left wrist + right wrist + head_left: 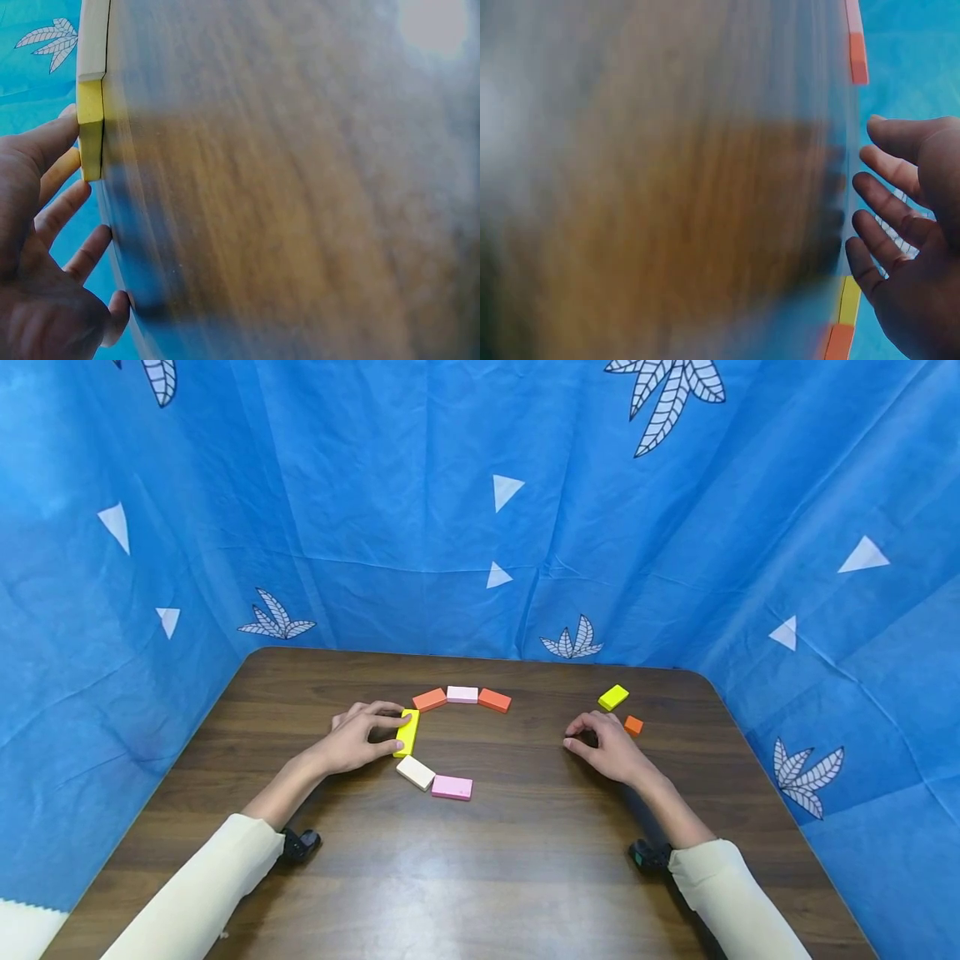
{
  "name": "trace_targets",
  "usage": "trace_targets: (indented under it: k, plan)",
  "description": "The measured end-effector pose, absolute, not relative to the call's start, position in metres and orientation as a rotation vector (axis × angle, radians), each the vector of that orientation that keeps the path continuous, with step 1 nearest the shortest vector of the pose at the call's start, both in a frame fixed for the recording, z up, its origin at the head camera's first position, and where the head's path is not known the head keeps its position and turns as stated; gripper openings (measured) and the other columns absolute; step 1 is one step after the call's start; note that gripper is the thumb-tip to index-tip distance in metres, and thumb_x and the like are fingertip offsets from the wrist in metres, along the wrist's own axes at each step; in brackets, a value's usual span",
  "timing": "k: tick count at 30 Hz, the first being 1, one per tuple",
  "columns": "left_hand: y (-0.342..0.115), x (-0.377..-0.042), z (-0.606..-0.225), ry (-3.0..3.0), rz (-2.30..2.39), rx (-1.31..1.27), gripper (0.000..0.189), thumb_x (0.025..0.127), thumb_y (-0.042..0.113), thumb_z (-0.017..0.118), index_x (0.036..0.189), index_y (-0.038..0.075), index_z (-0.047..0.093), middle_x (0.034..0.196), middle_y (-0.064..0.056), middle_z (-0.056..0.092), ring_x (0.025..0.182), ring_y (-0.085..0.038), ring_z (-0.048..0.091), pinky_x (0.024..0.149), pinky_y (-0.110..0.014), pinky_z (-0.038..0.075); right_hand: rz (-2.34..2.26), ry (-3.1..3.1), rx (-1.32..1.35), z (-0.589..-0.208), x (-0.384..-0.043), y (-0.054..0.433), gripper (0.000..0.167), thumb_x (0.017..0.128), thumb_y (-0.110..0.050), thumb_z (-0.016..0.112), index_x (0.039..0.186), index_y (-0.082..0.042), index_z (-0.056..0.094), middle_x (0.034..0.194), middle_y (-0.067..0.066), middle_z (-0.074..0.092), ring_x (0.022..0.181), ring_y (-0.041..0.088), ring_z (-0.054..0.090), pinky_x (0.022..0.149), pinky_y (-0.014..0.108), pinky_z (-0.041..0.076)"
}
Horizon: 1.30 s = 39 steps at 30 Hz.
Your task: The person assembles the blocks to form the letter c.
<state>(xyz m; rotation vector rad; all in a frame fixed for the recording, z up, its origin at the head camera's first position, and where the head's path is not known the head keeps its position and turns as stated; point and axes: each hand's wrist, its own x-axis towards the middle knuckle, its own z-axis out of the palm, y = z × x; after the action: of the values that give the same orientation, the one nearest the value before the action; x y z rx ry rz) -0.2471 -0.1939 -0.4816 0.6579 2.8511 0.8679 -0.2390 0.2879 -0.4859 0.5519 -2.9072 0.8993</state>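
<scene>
At the left of the arc of blocks, my left hand [352,741] pinches a yellow block [407,732] between thumb and fingers. The block lies flat on the table, one end against a cream block [416,772]. In the left wrist view the thumb reaches the near side of the yellow block [91,127], while the other fingers spread loosely. A pink block [452,787] lies beside the cream one. My right hand [611,747] hovers low over the right side of the table, fingers loosely bent, holding nothing. Nearest to it are a small orange block [633,726] and a yellow-green block [613,697].
Along the back of the arc lie an orange block [430,700], a pale pink block [462,695] and another orange block [495,700]. The brown wooden table [525,860] is bordered by a blue curtain [420,602] at the back and sides.
</scene>
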Motion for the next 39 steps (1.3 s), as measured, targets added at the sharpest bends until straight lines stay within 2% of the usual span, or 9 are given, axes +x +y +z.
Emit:
trace_targets:
  k: [5, 9, 12, 16, 19, 22, 27, 32, 39]
  plan:
    - [-0.195, -0.247, -0.482, 2.85, 0.868, 0.658, 0.053, 0.099, 0.035, 0.079, 0.149, 0.021, 0.067, 0.163, -0.007, 0.054, 0.139, -0.037, 0.045, 0.11, -0.076, 0.02, 0.94, -2.894, 0.459, -0.483, -0.249, 0.301, 0.018, 0.103, -0.026, 0.075, 0.114, -0.012, 0.074, 0.118, 0.012, 0.073, 0.118, 0.036, 0.057, 0.099, 0.053, 0.046]
    - [-0.196, -0.248, -0.483, 2.851, 0.864, 0.661, 0.052, 0.1, 0.036, 0.078, 0.149, 0.022, 0.067, 0.163, -0.006, 0.054, 0.139, -0.038, 0.045, 0.11, -0.077, 0.02, 0.95, -2.856, 0.375, -0.48, -0.26, 0.313, 0.021, 0.103, -0.022, 0.074, 0.117, -0.007, 0.074, 0.121, 0.018, 0.074, 0.123, 0.041, 0.055, 0.106, 0.06, 0.043]
    - [-0.197, -0.248, -0.483, 2.854, 0.867, 0.66, 0.052, 0.099, 0.035, 0.079, 0.148, 0.022, 0.068, 0.162, -0.006, 0.054, 0.139, -0.037, 0.045, 0.11, -0.077, 0.02, 0.932, -2.831, 0.323, -0.479, -0.268, 0.321, 0.021, 0.104, -0.018, 0.072, 0.119, -0.004, 0.073, 0.121, 0.02, 0.072, 0.122, 0.042, 0.054, 0.103, 0.056, 0.042]
    - [-0.196, -0.247, -0.483, 2.849, 0.876, 0.671, 0.052, 0.099, 0.035, 0.079, 0.149, 0.022, 0.067, 0.162, -0.006, 0.055, 0.139, -0.037, 0.045, 0.11, -0.077, 0.02, 0.901, -2.812, 0.259, -0.478, -0.274, 0.332, 0.023, 0.104, -0.014, 0.071, 0.122, 0.0, 0.072, 0.126, 0.024, 0.067, 0.119, 0.043, 0.051, 0.089, 0.047, 0.039]
    - [-0.196, -0.247, -0.482, 2.848, 0.877, 0.675, 0.052, 0.1, 0.035, 0.078, 0.149, 0.022, 0.067, 0.162, -0.006, 0.055, 0.138, -0.036, 0.046, 0.11, -0.076, 0.021, 0.897, -2.8, 0.212, -0.478, -0.275, 0.337, 0.026, 0.105, -0.011, 0.069, 0.126, 0.002, 0.071, 0.134, 0.027, 0.062, 0.12, 0.044, 0.047, 0.087, 0.046, 0.038]
    - [-0.196, -0.247, -0.481, 2.853, 0.87, 0.664, 0.053, 0.099, 0.036, 0.078, 0.149, 0.022, 0.067, 0.162, -0.006, 0.055, 0.138, -0.035, 0.046, 0.11, -0.076, 0.021, 0.927, -2.79, 0.201, -0.477, -0.276, 0.34, 0.028, 0.105, -0.008, 0.065, 0.132, 0.002, 0.069, 0.143, 0.029, 0.057, 0.127, 0.048, 0.043, 0.097, 0.055, 0.039]
    - [-0.196, -0.247, -0.481, 2.857, 0.868, 0.653, 0.053, 0.099, 0.035, 0.079, 0.149, 0.022, 0.067, 0.162, -0.006, 0.055, 0.137, -0.035, 0.046, 0.111, -0.076, 0.021, 0.946, -2.822, 0.208, -0.477, -0.28, 0.343, 0.035, 0.106, 0.0, 0.057, 0.14, 0.003, 0.062, 0.154, 0.033, 0.05, 0.137, 0.055, 0.036, 0.113, 0.07, 0.026]
    - [-0.196, -0.247, -0.482, 2.854, 0.869, 0.651, 0.054, 0.099, 0.036, 0.079, 0.15, 0.022, 0.067, 0.163, -0.005, 0.054, 0.137, -0.034, 0.046, 0.112, -0.076, 0.02, 0.912, -2.923, 0.154, -0.48, -0.284, 0.348, 0.045, 0.106, 0.0, 0.053, 0.15, 0.0, 0.056, 0.164, 0.031, 0.042, 0.144, 0.056, 0.032, 0.116, 0.073, 0.023]
    - [-0.196, -0.247, -0.482, 2.858, 0.878, 0.66, 0.053, 0.099, 0.036, 0.079, 0.149, 0.021, 0.067, 0.162, -0.007, 0.055, 0.138, -0.036, 0.046, 0.111, -0.077, 0.021, 0.874, -2.963, 0.114, -0.478, -0.288, 0.349, 0.05, 0.105, -0.002, 0.053, 0.156, -0.003, 0.052, 0.168, 0.031, 0.035, 0.143, 0.059, 0.03, 0.111, 0.076, 0.025]
